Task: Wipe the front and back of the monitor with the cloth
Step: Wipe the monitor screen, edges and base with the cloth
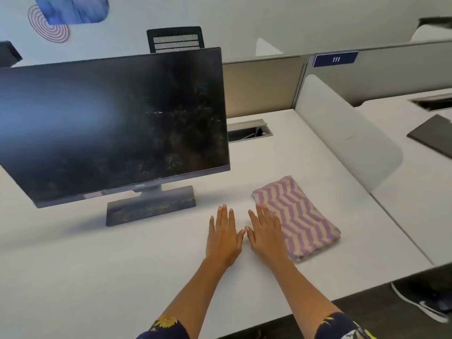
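I see a white desk (122,277) with a cable slot (248,130) at 1 o'clock. Beyond, at 12, a black mesh chair (175,40) stands before a pale wall (244,15). Grey partitions (391,74) at 2 o'clock, dark floor (381,311) at 5.

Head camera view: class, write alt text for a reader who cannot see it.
A person's left hand and right hand lie flat on a white desk, the right at the edge of a folded purple zigzag cloth. A smudged, dark monitor stands to their left.

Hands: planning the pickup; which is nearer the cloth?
The right hand, flat at the edge of the cloth; the left hand lies on bare desk beside it.
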A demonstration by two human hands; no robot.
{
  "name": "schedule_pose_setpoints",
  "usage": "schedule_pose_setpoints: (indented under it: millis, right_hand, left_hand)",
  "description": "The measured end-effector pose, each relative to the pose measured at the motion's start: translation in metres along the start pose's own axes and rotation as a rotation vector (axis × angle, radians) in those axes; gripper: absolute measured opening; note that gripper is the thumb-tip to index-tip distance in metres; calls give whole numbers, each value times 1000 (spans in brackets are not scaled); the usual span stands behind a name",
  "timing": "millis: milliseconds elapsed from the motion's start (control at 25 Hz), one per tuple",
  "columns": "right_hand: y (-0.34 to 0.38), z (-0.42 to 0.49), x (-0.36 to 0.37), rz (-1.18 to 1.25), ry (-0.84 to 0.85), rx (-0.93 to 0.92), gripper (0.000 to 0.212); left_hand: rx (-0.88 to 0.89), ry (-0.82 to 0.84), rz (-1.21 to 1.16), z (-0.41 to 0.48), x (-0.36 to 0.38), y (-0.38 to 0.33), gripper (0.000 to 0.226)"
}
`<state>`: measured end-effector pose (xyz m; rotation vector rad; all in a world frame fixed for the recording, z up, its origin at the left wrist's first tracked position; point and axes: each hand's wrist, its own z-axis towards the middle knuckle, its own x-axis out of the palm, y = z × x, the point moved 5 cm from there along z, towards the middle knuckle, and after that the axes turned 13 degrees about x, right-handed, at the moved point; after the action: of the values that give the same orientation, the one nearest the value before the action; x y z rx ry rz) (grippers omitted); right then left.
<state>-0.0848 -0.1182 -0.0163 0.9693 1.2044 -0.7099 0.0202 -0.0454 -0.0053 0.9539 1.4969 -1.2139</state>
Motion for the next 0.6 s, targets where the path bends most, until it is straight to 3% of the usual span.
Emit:
schedule_pose_setpoints:
  millis: [360,480,600]
  right_hand:
    - [-80,32,-20,56,-52,48,68]
    - [-91,36,-21,52,-9,76,70]
    - [-96,39,-20,41,0,93,76]
  left_hand:
    - [-42,29,-97,52,4,-54,113]
    - [-61,20,-195,64,7,-66,85]
    - [-70,-9,-148,78,13,-71,65]
